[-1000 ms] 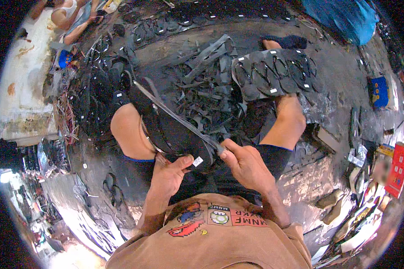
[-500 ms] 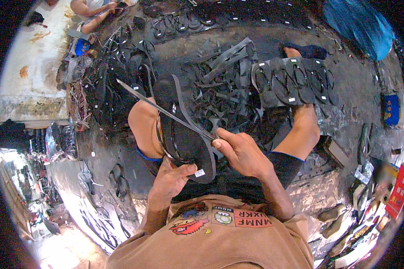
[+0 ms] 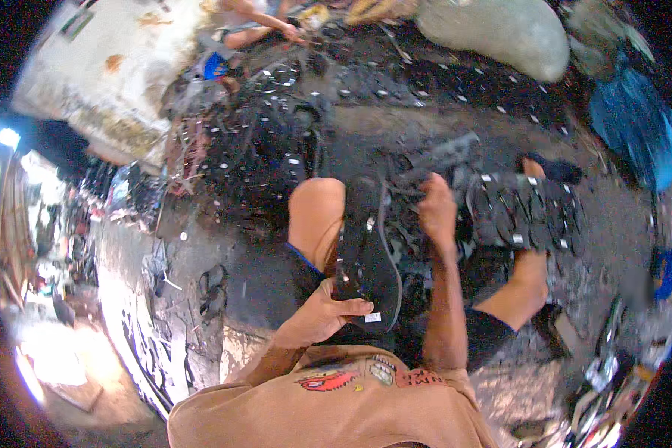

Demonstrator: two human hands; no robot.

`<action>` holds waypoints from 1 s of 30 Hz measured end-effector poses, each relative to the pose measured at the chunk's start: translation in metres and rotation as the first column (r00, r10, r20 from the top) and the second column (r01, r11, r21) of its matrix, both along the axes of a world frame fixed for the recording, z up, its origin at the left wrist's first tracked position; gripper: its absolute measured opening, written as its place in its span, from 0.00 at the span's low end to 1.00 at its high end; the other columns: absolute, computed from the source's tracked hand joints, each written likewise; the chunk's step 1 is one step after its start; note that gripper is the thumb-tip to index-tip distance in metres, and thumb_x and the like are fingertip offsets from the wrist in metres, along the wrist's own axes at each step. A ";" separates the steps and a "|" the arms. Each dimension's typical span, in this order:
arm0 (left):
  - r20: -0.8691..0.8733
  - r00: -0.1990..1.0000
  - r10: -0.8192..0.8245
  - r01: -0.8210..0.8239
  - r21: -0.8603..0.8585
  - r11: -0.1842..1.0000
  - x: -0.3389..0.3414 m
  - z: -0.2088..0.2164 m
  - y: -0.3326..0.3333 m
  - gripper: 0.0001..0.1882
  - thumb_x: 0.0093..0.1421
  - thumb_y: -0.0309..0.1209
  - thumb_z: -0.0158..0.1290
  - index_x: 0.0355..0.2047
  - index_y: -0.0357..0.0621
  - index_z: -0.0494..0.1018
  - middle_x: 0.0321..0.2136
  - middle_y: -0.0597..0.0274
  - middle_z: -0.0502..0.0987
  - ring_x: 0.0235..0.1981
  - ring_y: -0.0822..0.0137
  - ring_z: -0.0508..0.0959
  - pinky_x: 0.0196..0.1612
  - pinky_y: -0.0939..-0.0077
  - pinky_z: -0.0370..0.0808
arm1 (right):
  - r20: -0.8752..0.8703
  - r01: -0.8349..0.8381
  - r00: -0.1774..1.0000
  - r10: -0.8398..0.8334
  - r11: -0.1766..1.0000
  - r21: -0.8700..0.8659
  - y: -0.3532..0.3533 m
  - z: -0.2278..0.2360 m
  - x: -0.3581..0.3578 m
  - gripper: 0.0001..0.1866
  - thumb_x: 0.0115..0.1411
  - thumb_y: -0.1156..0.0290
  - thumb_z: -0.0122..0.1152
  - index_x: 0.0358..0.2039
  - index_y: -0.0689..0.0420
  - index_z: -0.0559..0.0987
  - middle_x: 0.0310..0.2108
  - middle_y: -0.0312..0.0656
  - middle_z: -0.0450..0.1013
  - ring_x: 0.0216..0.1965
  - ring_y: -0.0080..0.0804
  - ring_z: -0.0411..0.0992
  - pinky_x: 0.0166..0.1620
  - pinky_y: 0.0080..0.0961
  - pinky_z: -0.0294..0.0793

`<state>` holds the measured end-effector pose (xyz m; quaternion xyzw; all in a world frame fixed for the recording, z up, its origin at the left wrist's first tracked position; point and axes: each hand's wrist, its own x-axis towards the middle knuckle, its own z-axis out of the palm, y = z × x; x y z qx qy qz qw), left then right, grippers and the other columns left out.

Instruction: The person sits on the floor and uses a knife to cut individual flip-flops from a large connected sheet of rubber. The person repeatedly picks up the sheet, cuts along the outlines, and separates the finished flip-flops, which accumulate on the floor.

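My left hand grips the near end of a black flip-flop sole that lies along my left thigh, with a small white tag near my thumb. Stretched forward, my right hand reaches into a heap of black straps on the ground between my knees, its fingers closed around them; what exactly it holds is blurred. A row of finished black flip-flops lies just right of that hand, over my right leg.
Dark piles of flip-flops and straps cover the floor ahead. Another person's arm shows at the top. A grey sack and blue cloth lie at top right. A white slab is at left.
My right hand has left the sole and the long thin strip and moved forward into the strap heap. The left hand still holds the sole. The view has tilted.
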<state>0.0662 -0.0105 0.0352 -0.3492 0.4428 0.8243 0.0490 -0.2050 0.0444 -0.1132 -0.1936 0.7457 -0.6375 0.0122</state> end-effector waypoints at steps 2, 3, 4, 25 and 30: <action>-0.303 0.952 0.042 -0.130 -0.275 0.953 -0.009 0.003 -0.022 0.32 0.55 0.25 0.67 0.60 0.45 0.71 0.50 0.62 0.80 0.52 0.61 0.79 0.60 0.59 0.75 | 0.175 -0.102 0.980 0.095 0.994 0.029 0.032 -0.038 -0.029 0.24 0.74 0.46 0.47 0.41 0.56 0.77 0.22 0.34 0.67 0.20 0.24 0.64 0.24 0.27 0.61; -0.388 0.911 0.140 -0.263 -0.285 0.922 -0.010 0.009 -0.045 0.30 0.57 0.27 0.66 0.60 0.43 0.71 0.51 0.59 0.79 0.52 0.59 0.79 0.60 0.57 0.75 | 0.289 -0.152 0.947 0.143 0.988 0.007 0.033 -0.034 -0.009 0.25 0.73 0.45 0.48 0.41 0.55 0.77 0.21 0.33 0.64 0.19 0.21 0.62 0.23 0.25 0.59; -0.445 0.840 0.310 -0.399 -0.122 0.909 -0.022 0.015 -0.083 0.28 0.59 0.29 0.66 0.59 0.41 0.71 0.51 0.56 0.79 0.52 0.57 0.80 0.61 0.56 0.76 | 0.392 -0.180 0.905 0.168 0.984 -0.005 0.042 -0.026 0.006 0.25 0.72 0.43 0.49 0.41 0.55 0.77 0.19 0.31 0.62 0.18 0.19 0.59 0.22 0.22 0.57; 0.175 0.984 0.012 0.124 -0.743 0.658 -0.311 -0.269 0.073 0.31 0.57 0.51 0.68 0.48 0.35 0.79 0.46 0.47 0.84 0.44 0.50 0.83 0.51 0.59 0.77 | 0.736 0.789 0.511 -0.445 0.581 -0.196 0.303 0.077 0.126 0.19 0.73 0.48 0.54 0.46 0.52 0.73 0.22 0.30 0.60 0.19 0.19 0.58 0.23 0.20 0.60; -0.004 0.998 0.059 -0.031 -0.884 0.466 -0.245 -0.165 0.057 0.32 0.59 0.49 0.65 0.46 0.28 0.74 0.40 0.36 0.83 0.43 0.40 0.84 0.48 0.52 0.78 | 0.623 0.528 0.666 -0.410 0.849 -0.004 0.253 0.060 0.131 0.16 0.74 0.59 0.55 0.56 0.54 0.71 0.24 0.32 0.65 0.21 0.19 0.63 0.24 0.20 0.65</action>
